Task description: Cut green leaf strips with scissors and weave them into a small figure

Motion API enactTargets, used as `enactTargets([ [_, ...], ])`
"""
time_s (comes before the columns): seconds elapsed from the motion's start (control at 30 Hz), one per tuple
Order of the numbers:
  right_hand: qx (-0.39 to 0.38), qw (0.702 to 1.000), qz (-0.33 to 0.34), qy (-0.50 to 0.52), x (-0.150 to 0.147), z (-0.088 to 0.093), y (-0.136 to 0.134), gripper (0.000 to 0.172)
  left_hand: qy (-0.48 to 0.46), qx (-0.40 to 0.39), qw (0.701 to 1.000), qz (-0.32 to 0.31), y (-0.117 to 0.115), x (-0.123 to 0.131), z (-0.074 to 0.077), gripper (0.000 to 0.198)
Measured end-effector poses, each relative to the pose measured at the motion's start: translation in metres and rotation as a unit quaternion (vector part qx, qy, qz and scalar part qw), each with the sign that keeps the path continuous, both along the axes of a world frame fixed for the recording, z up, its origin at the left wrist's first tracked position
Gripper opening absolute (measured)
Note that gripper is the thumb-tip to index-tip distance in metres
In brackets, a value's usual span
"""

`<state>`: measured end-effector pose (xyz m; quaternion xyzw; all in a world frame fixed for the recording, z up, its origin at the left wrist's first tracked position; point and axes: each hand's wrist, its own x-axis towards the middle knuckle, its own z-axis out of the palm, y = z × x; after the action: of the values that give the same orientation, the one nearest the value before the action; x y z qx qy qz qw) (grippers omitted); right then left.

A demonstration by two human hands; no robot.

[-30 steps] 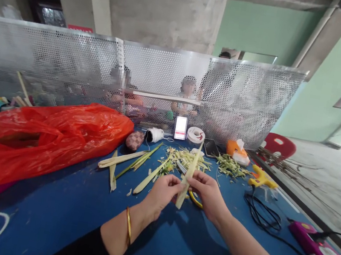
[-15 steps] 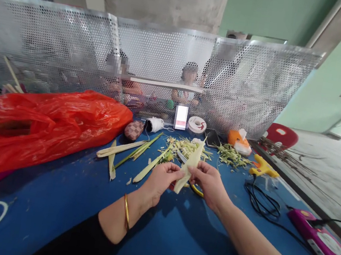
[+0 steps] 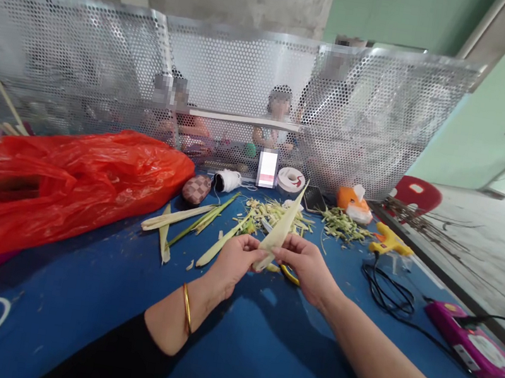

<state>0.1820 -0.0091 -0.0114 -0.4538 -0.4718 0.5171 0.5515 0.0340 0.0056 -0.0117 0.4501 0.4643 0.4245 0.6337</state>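
Note:
Between my two hands stands a pale green corn husk [image 3: 282,227], its pointed tip up and leaning right. My left hand [image 3: 239,255] pinches its lower left edge between thumb and fingers. My right hand [image 3: 303,262] grips the lower right edge the same way. Just beyond lies a heap of cut husk bits [image 3: 263,211]. The yellow handle of a tool [image 3: 289,275], probably scissors, shows under my right hand; the rest is mostly hidden. Left of my hands, long husk strips [image 3: 219,244] and green stalks [image 3: 202,219] rest on the blue table [image 3: 130,297].
A red plastic bag [image 3: 92,170] fills the left side. At the back are a thread spool [image 3: 227,180], ribbon roll [image 3: 291,181], phone [image 3: 314,199] and tissue pack [image 3: 354,204]. Right: a yellow glue gun [image 3: 390,241] and purple power strip [image 3: 472,345]. People sit behind a perforated metal screen [image 3: 237,71].
The husk's base has moved slightly left in my fingers and its tip stands higher. My right hand has shifted a little left. The whole view has tilted slightly.

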Motion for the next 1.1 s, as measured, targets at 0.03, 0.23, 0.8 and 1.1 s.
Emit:
enactTargets([
  [0.03,-0.001,1.0,-0.002,-0.001,0.0,0.0,0.0,0.027,-0.002,-0.001,1.0,-0.002,0.0,0.0,0.0,0.026],
  [0.23,0.006,0.999,-0.033,-0.014,0.002,-0.003,0.003,0.026,-0.022,-0.019,0.999,-0.045,-0.001,-0.002,0.002,0.021],
  [0.8,0.005,0.987,-0.107,0.123,0.036,0.013,0.015,0.028,0.124,0.031,0.981,-0.144,-0.003,-0.004,-0.002,0.018],
  [1.1,0.041,0.975,-0.165,0.146,0.042,0.011,0.02,0.026,0.15,0.047,0.975,-0.157,-0.001,-0.006,-0.006,0.018],
])
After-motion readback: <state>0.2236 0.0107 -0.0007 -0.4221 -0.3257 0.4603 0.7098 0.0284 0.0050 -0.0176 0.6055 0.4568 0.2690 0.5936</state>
